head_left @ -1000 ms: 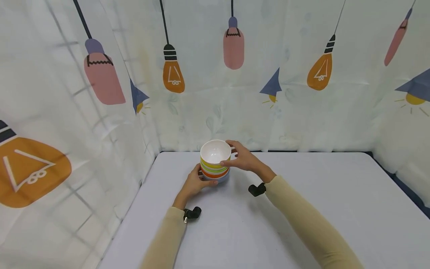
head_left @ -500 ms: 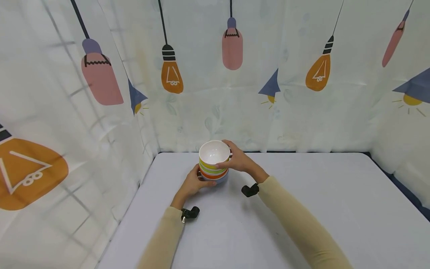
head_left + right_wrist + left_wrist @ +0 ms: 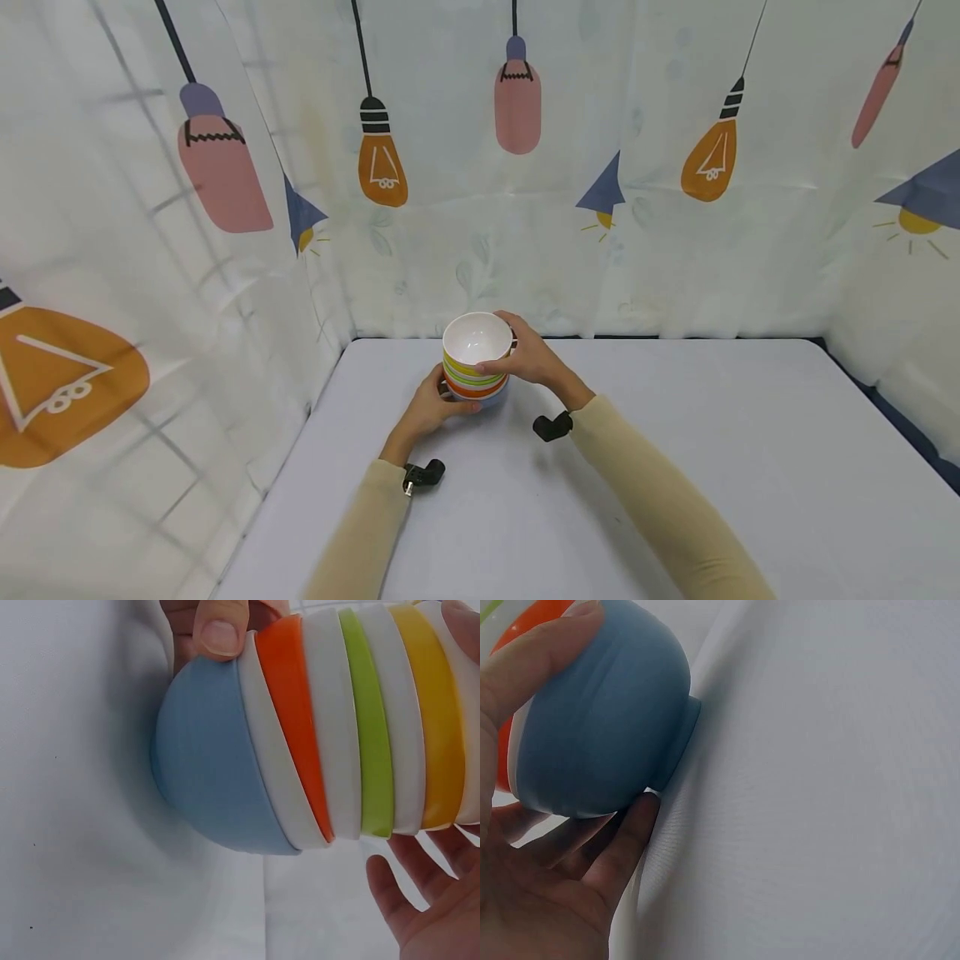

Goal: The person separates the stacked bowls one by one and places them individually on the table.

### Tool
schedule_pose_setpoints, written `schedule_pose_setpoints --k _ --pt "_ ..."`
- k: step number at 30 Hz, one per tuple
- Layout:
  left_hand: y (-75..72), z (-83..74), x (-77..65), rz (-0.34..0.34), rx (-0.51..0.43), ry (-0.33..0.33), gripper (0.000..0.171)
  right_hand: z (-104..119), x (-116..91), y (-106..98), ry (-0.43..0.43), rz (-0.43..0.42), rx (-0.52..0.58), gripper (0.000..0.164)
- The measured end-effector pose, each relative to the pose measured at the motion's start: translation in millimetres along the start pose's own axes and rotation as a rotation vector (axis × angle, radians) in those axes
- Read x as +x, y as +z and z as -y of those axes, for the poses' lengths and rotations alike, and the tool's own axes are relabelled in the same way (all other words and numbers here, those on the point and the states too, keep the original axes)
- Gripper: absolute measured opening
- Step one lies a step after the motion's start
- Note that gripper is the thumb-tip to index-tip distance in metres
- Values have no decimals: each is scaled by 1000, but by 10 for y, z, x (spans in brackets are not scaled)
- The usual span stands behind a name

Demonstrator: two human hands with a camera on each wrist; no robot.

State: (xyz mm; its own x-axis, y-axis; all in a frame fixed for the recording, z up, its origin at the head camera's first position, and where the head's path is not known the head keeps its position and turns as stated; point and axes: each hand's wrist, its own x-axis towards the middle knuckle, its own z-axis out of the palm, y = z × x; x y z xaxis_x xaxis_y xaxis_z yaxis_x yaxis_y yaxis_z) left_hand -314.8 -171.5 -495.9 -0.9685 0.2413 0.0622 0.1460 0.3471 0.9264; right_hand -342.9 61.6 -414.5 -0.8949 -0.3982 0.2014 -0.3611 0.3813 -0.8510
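A nested stack of cups stands near the table's far edge in the head view. At the bottom is a blue cup [image 3: 615, 727], base on the tabletop; above it come an orange cup [image 3: 292, 720], a green cup [image 3: 367, 727] and a yellow cup [image 3: 433, 712] with a white inside. My left hand [image 3: 429, 412] grips the blue cup low down, thumb in front and fingers around the other side. From the right, my right hand [image 3: 531, 358] holds the yellow cup near its rim, thumb in front. The orange cup sits slightly tilted in the blue one.
A white tabletop [image 3: 675, 467] spreads to the right and toward me. Behind it hangs a pale curtain [image 3: 480, 242] printed with lamps, which also runs along the left side. A small black wrist camera [image 3: 552, 427] sits on the right wrist.
The right forearm has shifted slightly left while its hand stays at the top cup. The left hand keeps its hold, and the stack looks the same.
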Motion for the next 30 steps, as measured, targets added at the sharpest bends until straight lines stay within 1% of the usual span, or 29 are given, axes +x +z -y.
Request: schedule_pose_setpoints --k 5,9,10,12,16,20,25,30 --pt "-10 -17 10 2 8 -13 94 -18 7 25 -31 -38 -25 96" --pt "-35 -254 -102 10 25 -13 91 -31 7 38 -46 -64 -28 93" --pt "-34 -262 -107 10 24 -12 91 -31 5 40 -50 -72 -24 91" --pt "-25 -245 -113 2 27 0 90 -21 -5 39 -48 -86 -15 88" --pt "5 -27 -19 -22 13 -2 90 26 -47 24 -41 -114 14 85" --pt "10 -28 -18 -36 16 -8 89 61 -95 3 -35 -148 60 85" --pt "6 -15 -11 -40 9 -20 91 58 -147 -33 -64 -178 120 86" --pt "1 11 -7 -37 0 -26 93 33 -230 -98 -82 -209 137 86"
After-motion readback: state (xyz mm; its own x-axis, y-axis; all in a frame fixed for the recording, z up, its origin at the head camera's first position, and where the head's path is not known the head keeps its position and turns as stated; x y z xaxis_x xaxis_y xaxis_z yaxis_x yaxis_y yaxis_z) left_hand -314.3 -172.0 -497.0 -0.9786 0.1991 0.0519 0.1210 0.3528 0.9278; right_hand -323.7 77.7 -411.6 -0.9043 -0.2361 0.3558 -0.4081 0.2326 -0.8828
